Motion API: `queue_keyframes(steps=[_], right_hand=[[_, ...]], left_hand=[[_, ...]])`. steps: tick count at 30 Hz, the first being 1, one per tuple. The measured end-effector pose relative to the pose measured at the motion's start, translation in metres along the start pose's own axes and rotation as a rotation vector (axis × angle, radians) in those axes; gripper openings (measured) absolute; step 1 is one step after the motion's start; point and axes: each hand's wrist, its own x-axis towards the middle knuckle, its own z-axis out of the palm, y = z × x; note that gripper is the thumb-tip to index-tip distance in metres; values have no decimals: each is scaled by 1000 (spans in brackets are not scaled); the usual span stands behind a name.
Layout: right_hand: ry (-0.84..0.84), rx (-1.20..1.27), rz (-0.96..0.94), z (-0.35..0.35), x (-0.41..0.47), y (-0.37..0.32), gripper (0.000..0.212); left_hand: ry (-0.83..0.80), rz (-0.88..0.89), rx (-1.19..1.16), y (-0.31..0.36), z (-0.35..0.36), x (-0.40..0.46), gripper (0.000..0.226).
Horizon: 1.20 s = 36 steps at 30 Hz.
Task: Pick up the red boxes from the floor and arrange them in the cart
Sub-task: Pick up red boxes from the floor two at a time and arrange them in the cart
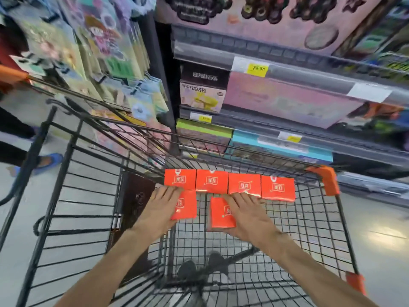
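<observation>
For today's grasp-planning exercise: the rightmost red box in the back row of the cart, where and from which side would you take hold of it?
Take the rightmost box from above, grip across its near and far edges. It lies flat on the cart mesh; its left side abuts the neighbouring box, so only its right, near edge and top look free.

Location: retail shop aisle. Indicators: a wire shopping cart (298, 229) with orange corner guards; tiered shelving (287, 63) stocked with boxed merchandise (202, 97); yellow price labels (257, 68) on the shelf edges. Packaged goods (106, 52) hang on the left.
</observation>
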Motion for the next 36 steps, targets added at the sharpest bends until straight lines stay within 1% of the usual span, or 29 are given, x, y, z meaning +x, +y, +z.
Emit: queue_keyframes(steps=[3,6,9,12,16,22,29,36], right_hand=[[-46,3,7,4,4,0,101],[-52,-23,-4,9,10,2,98],[-37,-18,-15,22,17,5,95],[-11,-16,-8,35,23,5,96],[-8,-22,33,44,31,-2,100],[-12,-29,59,53,38,-12,99],[10,-43,72,69,52,-25,94],[20,-47,50,77,57,-32,94]], left_hand=[[0,-40,11,3,10,8,101],[-12,-87,13,1,23,15,103],[-37,-145,34,-4,34,16,105],[-38,-187,14,-4,41,15,100],[-35,-190,-9,5,42,19,95],[-25,-207,-3,13,42,17,91],[-19,-215,0,12,46,14,94],[-11,-227,-1,8,49,10,93]])
